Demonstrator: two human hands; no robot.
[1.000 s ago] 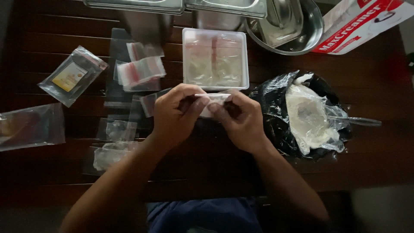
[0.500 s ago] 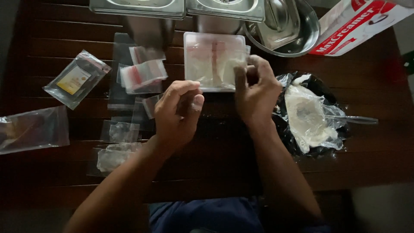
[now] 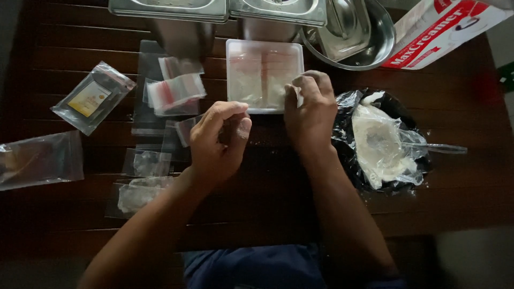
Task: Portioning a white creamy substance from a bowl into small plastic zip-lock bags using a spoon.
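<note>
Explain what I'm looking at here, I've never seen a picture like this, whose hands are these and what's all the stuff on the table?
This is one view from a camera worn on a person's head, looking down at their own bare hands over a dark slatted wooden table. The right hand pinches a small clear plastic packet at the edge of a shallow white rectangular tray. The left hand is curled and looks empty. Small clear zip bags lie to the left; a black plastic bag of white powder with a clear plastic spoon sits to the right. Steel containers stand behind.
</note>
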